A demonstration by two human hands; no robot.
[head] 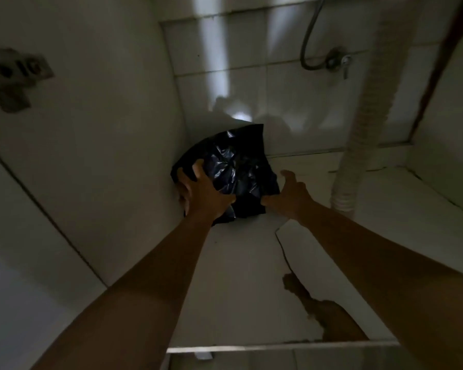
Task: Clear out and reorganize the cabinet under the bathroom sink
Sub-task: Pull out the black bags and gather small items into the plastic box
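Note:
A crumpled black plastic bag (235,166) lies in the back left corner of the dim white cabinet floor (241,276), against the left wall. My left hand (201,190) grips the bag's left side, fingers curled over its top. My right hand (289,193) touches the bag's right lower edge, thumb against the plastic and fingers spread and nearly straight. What the bag contains is hidden.
A white corrugated drain pipe (364,124) runs down at the right to the floor. A grey hose and a valve (342,62) sit on the tiled back wall. A door hinge (14,76) is on the left wall. The floor panel is cracked and stained (324,313) near the front edge.

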